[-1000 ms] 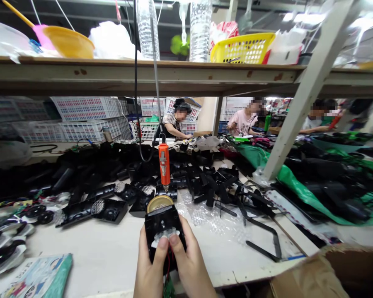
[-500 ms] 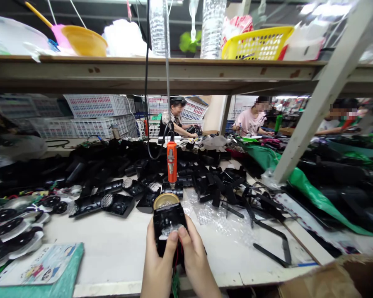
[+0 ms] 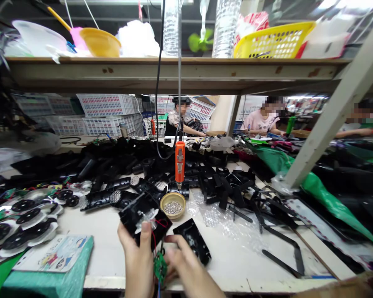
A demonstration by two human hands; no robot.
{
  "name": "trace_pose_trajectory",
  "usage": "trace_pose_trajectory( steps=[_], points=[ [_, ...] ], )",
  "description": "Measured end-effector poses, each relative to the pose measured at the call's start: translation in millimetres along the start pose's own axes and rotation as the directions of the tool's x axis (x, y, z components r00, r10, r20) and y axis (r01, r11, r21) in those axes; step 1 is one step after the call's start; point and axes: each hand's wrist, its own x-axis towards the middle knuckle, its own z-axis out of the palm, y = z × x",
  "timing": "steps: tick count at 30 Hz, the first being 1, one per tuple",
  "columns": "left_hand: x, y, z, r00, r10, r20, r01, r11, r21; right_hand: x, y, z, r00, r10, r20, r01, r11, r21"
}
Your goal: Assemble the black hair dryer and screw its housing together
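Note:
Tilted in my left hand (image 3: pixel 138 252) is a black plastic housing (image 3: pixel 133 225), the thumb pressed on a clear plastic piece (image 3: pixel 147 217) inside it. Red wires run from the housing down to a small green circuit board (image 3: pixel 160 268). My right hand (image 3: pixel 182 258), partly blurred, has its fingers curled at the board's right edge and seems to grip it. A second black housing part (image 3: pixel 193 241) lies on the table just beyond my right hand. Behind the housings stands a small bowl of screws (image 3: pixel 173 205). An orange electric screwdriver (image 3: pixel 180 162) hangs upright above the bowl.
Black plastic parts (image 3: pixel 96 161) are heaped across the back of the table. Round speaker-like parts (image 3: pixel 27 217) lie at left, near a booklet (image 3: pixel 54 253). Bubble wrap (image 3: pixel 217 217) and black brackets (image 3: pixel 286 244) lie at right. A slanted post (image 3: pixel 332 103) rises there. Co-workers sit beyond.
Both hands held one black housing together; now a second housing part lies on the table at right. My left hand has moved left with its housing, and my right hand has come down to the circuit board.

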Motion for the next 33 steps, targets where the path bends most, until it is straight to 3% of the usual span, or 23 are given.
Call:
trace_pose_trajectory(
  steps=[2, 4, 9, 13, 16, 20, 23, 25, 27, 30, 33],
  points=[
    [9.5, 8.9, -6.9, 0.997, 0.037, -0.062, -0.036, 0.999, 0.028, -5.5, 9.9, 18.8, 0.998, 0.031, 0.057, -0.032, 0.999, 0.018],
    [15.2, 17.4, -12.4, 0.989, 0.096, -0.11, -0.09, 0.995, 0.053, -10.0, 17.0, 38.7, 1.0, -0.026, 0.016, 0.026, 1.0, 0.007],
    [14.9, 23.0, -18.1, 0.993, 0.09, -0.075, -0.096, 0.993, -0.076, -16.5, 22.1, 66.9, 0.992, -0.091, -0.083, 0.074, 0.978, -0.193],
    [11.5, 16.2, -18.8, 0.981, 0.169, -0.09, -0.177, 0.981, -0.082, -17.7, 24.0, 69.3, 0.974, -0.185, -0.134, 0.139, 0.947, -0.291],
    [7.2, 14.5, -18.4, 0.988, 0.102, -0.116, -0.108, 0.993, -0.049, -15.9, 24.6, 69.5, 0.977, -0.143, -0.158, 0.11, 0.974, -0.2],
    [5.4, 15.7, -19.6, 0.999, 0.005, -0.04, -0.018, 0.949, -0.315, -9.6, 13.1, 59.4, 0.991, -0.077, -0.106, 0.07, 0.995, -0.066],
    [9.0, 18.3, -24.6, 1.0, 0.009, -0.006, -0.01, 0.917, -0.399, -3.1, -6.1, 37.2, 0.972, -0.224, -0.076, 0.204, 0.956, -0.209],
    [11.1, 20.8, -28.7, 0.999, -0.037, 0.013, 0.039, 0.938, -0.346, 2.1, -21.2, 18.8, 0.909, -0.415, 0.017, 0.39, 0.84, -0.378],
    [11.4, 23.4, -31.8, 0.995, -0.088, 0.056, 0.1, 0.952, -0.288, 8.2, -36.9, 2.8, 0.832, -0.526, 0.178, 0.533, 0.667, -0.52],
    [9.1, 25.2, -33.7, 0.983, -0.127, 0.132, 0.154, 0.962, -0.225, 17.1, -59.7, -9.9, 0.744, -0.533, 0.402, 0.634, 0.373, -0.678],
    [6.7, 23.2, -35.1, 0.963, -0.137, 0.231, 0.181, 0.966, -0.183, 23.7, -73.5, -8.1, 0.687, -0.498, 0.529, 0.664, 0.134, -0.736]
  ],
)
